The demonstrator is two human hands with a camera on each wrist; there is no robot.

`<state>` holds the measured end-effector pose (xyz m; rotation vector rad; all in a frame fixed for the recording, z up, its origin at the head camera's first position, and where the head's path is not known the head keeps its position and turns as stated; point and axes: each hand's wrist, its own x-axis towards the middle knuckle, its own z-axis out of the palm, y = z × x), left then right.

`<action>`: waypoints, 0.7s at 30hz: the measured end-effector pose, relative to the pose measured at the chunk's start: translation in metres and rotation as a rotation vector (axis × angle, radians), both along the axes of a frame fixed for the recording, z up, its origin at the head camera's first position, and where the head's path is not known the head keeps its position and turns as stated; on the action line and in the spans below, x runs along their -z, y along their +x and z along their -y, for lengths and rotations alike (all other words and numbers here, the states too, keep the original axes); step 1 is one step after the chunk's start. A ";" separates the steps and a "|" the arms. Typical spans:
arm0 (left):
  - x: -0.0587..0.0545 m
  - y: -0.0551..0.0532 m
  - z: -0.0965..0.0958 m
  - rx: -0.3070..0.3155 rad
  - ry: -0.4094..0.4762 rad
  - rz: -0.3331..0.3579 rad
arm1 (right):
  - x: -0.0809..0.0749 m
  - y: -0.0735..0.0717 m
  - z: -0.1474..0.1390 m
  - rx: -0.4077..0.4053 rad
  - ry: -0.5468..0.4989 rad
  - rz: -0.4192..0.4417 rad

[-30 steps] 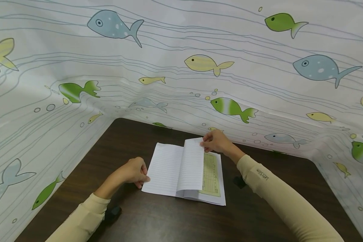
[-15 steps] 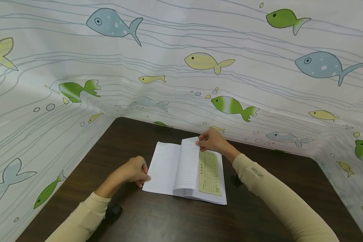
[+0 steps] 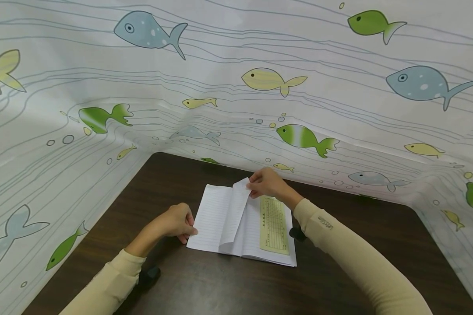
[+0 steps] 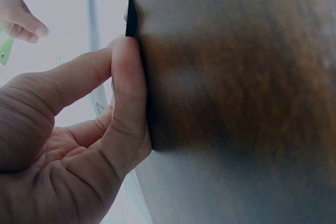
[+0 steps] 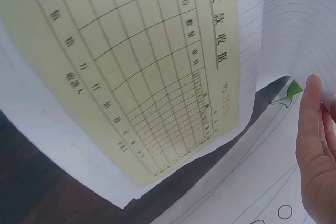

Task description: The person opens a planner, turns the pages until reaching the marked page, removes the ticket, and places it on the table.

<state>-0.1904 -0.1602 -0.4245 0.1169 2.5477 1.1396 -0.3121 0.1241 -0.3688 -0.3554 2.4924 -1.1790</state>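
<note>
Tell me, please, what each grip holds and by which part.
The right grip pinches the lifted page by its top corner; the left grip holds the notebook by its left edge, near the bottom.

An open notebook (image 3: 211,214) is framed from above by the head camera, angled forward and down, with the left hand (image 3: 178,222) and right hand (image 3: 269,181) both taken in from farther off. By the left wrist camera, the left hand is shot close and sideways, the right hand caught in an upper corner. From the right wrist, a pale green slip (image 5: 173,72), shared with the head view, is shown at close range.
</note>
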 end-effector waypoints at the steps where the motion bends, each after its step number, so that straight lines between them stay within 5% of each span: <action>1: 0.000 0.000 0.000 -0.001 -0.001 0.000 | 0.000 0.000 0.001 0.001 -0.009 0.003; 21: 0.004 -0.002 -0.001 -0.044 0.032 0.035 | 0.008 0.000 0.038 -0.028 -0.098 0.048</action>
